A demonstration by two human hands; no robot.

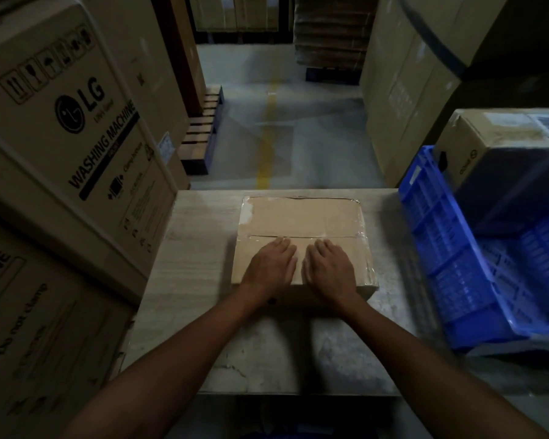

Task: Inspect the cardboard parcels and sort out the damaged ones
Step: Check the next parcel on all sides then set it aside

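A taped brown cardboard parcel (301, 217) lies flat in the middle of a pale table (197, 264). Its top flaps meet in a seam across the middle, and clear tape wrinkles along its edges. My left hand (271, 264) and my right hand (328, 267) rest side by side on the near half of its top, palms down, fingers straight and pointing away from me. A second cardboard parcel (476, 153) with a barcode label stands in a blue plastic crate (441, 255) to the right.
Large washing-machine cartons (70, 128) are stacked close on the left, and more tall cartons (403, 90) stand at the right rear. An aisle of grey floor with a yellow line (267, 137) runs ahead, beside a wooden pallet (203, 128).
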